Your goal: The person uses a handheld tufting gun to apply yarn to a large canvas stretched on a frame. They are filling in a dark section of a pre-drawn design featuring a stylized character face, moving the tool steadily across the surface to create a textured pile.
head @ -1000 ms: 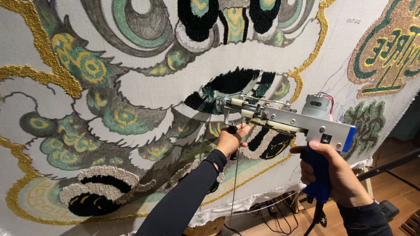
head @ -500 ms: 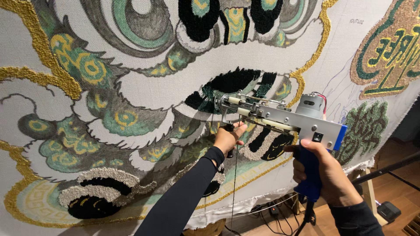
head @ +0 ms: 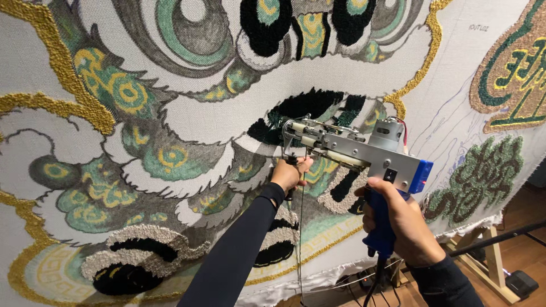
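At the middle of the frame a grey tufting gun [head: 358, 150] with a blue rear end points its tip leftward against the stretched cloth [head: 187, 119], at the edge of a black tufted patch. The right hand [head: 401, 224], lower right of centre, is clamped around the gun's blue grip, and the left hand [head: 290, 173], just below the tip, is closed on the front handle. The cloth fills most of the frame with green, gold, black and white tufted shapes, and a wooden frame leg [head: 492, 258] stands at lower right.
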